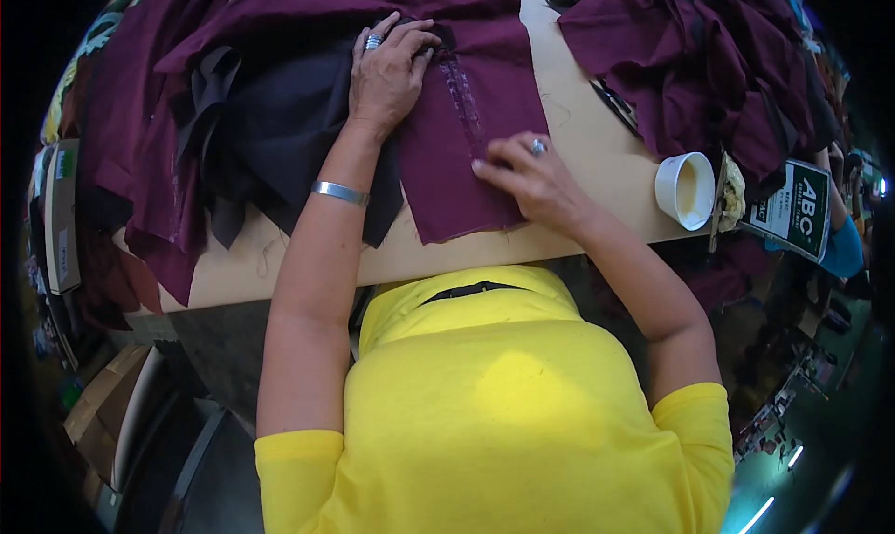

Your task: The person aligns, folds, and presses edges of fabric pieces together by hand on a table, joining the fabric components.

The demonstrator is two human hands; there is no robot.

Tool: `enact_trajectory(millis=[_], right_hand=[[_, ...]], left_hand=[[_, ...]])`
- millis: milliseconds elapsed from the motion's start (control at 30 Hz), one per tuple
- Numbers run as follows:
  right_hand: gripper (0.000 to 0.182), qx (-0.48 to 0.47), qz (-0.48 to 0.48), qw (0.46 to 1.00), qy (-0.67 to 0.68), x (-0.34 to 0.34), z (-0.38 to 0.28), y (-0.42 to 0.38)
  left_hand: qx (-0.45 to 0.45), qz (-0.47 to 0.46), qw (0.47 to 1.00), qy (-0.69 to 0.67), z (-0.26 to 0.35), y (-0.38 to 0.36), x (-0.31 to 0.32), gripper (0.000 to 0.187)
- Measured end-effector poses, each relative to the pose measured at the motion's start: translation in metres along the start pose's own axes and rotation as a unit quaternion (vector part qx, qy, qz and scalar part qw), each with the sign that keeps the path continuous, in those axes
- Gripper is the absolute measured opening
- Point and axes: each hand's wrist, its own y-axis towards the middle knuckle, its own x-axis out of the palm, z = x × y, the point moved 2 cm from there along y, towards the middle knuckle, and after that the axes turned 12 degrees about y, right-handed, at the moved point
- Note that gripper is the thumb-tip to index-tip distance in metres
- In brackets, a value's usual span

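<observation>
A maroon fabric piece (444,193) lies on the table, its lower edge close to my body. Down it runs a narrow dark strip marked with a whitish smear (461,91). My left hand (392,73), with rings and a bracelet, rests on the cloth at the strip's top end, fingers spread and slightly bent over a dark fabric edge. Just below the strip's lower end is my right hand (536,180), its fingers curled together over the maroon cloth. Whatever it may hold is hidden. Dark fabric (280,133) lies bunched beside my left wrist.
On the tan table (429,254), a white tub (685,191) with cream-coloured contents stands at the right. A can labelled ABC (792,210) is beside it. More maroon cloth (671,59) is heaped at the back right, near dark scissors-like blades (615,105). Another person's arm shows far right.
</observation>
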Motion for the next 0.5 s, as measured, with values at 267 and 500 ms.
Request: enact_trajectory(millis=[267, 500], right_hand=[[0.038, 0.057, -0.019, 0.997, -0.051, 0.003, -0.006, 0.000], [0.037, -0.052, -0.063, 0.988, -0.132, 0.002, -0.045, -0.047]], left_hand=[[0.011, 0.000, 1.000, 0.000, -0.002, 0.000, 0.003, 0.017], [0.009, 0.002, 1.000, -0.002, -0.001, 0.000, 0.003, 0.016]])
